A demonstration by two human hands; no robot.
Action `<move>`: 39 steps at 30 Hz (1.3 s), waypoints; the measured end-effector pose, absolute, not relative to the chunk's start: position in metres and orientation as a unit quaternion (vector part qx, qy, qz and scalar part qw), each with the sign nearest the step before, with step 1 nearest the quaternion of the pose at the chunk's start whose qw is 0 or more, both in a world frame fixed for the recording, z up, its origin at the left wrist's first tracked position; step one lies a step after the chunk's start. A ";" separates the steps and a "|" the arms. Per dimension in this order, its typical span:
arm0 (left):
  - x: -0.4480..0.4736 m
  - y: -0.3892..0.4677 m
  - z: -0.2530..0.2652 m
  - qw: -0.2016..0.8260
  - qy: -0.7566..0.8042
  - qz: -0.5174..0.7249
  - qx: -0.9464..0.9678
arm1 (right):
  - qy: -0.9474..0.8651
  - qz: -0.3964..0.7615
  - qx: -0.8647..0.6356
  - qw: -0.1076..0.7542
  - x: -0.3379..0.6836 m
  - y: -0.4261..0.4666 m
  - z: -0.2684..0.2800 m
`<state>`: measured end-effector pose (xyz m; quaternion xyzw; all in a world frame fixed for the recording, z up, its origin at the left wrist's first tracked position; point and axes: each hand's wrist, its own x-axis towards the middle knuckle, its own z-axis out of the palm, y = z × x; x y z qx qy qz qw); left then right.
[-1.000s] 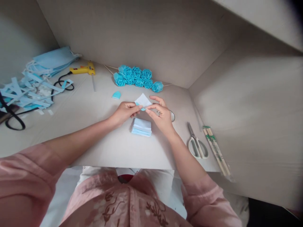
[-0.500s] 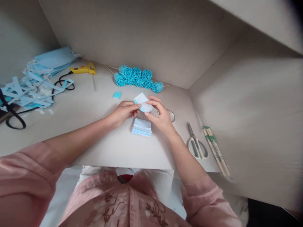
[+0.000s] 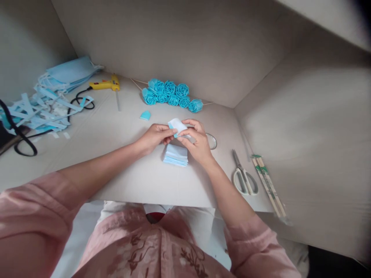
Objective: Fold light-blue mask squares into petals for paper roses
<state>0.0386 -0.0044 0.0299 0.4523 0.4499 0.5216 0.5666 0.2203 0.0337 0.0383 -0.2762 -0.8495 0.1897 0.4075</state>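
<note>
A small white-and-blue piece of mask fabric (image 3: 177,125) is held between both hands above the table. My left hand (image 3: 156,138) pinches its left edge between thumb and fingers. My right hand (image 3: 197,142) grips the right side, its fingers curled over the fabric, which bends there. Just below the hands lies a stack of cut fabric pieces (image 3: 175,155), pale blue and white. One loose blue petal-shaped piece (image 3: 145,115) rests beyond my left hand. Partly behind my right hand is a round, clear-looking object with a dark rim (image 3: 212,141).
Blue fabric roses (image 3: 173,100) on sticks lie at the back. A yellow glue gun (image 3: 106,84) stands left of them, near folded masks (image 3: 71,73) and a heap of cut strips (image 3: 43,112). Scissors (image 3: 245,179) and packaged wooden sticks (image 3: 269,185) lie at the right.
The fabric piece was flatter and more spread out; now its right side is bent under my right fingers. The whole view has shifted slightly.
</note>
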 end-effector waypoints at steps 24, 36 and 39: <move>0.040 -0.008 0.037 0.535 0.469 0.499 0.496 | -0.703 0.462 -0.327 0.430 0.216 0.039 0.029; 0.037 -0.004 0.032 0.515 0.447 0.528 0.506 | -0.688 0.519 -0.315 0.398 0.214 0.034 0.033; 0.039 -0.005 0.032 0.505 0.454 0.525 0.514 | -0.688 0.506 -0.328 0.404 0.215 0.036 0.031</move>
